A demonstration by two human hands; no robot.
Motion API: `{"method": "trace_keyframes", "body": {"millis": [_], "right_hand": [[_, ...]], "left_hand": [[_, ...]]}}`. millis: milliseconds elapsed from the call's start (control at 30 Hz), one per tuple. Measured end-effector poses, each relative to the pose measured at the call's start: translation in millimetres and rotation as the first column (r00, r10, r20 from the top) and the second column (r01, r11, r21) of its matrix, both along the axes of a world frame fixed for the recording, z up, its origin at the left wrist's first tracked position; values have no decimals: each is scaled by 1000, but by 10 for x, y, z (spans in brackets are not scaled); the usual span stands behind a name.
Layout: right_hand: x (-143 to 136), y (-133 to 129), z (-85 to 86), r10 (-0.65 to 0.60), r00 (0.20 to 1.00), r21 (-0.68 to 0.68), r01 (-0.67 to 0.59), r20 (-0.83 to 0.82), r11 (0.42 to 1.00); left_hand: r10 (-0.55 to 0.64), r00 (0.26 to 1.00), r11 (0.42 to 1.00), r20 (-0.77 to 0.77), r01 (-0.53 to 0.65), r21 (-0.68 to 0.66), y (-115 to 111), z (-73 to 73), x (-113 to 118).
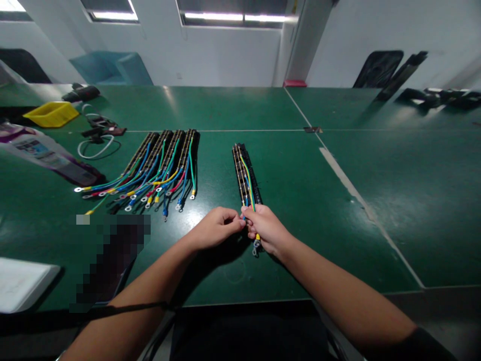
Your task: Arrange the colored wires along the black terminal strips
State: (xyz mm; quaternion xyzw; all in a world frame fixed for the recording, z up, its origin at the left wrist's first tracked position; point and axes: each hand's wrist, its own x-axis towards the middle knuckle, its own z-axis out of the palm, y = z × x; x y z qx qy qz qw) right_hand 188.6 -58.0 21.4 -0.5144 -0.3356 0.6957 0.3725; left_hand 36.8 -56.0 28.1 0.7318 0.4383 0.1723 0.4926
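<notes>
A black cable chain (243, 175) with colored wires along it lies on the green table in front of me. My right hand (263, 225) is closed around the wires at its near end; ring terminals (256, 244) stick out below the fingers. From the left, my left hand (220, 226) pinches at the same wires, thumb and forefinger together near a blue piece; what exactly they hold is too small to tell. Several similar chains (190, 145) lie side by side to the left, their blue, green, red and yellow wires fanned toward me.
On the left are a plastic bottle (48, 154), a yellow tray (51, 115), a white cable (95, 150), a dark pixelated object (112, 260) and a white box (26, 283). A pale tape strip (347, 185) crosses the green table (413, 200) on the right.
</notes>
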Motion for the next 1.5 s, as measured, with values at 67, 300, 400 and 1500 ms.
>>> {"method": "trace_keyframes", "body": {"millis": [67, 300, 400, 1500], "right_hand": [[-2, -2, 2, -16, 1000, -20, 16, -10, 1000], [-10, -29, -38, -61, 998, 18, 61, -6, 998], [-2, -29, -53, -57, 998, 42, 57, -2, 997], [80, -87, -42, -36, 999, 73, 37, -7, 997]], "left_hand": [[39, 999, 998, -25, -38, 46, -3, -25, -1], [93, 990, 978, -107, -71, 198, -14, -15, 25], [107, 989, 975, -105, -83, 207, -16, -7, 27], [12, 1000, 967, -8, -10, 254, -21, -45, 45]]}}
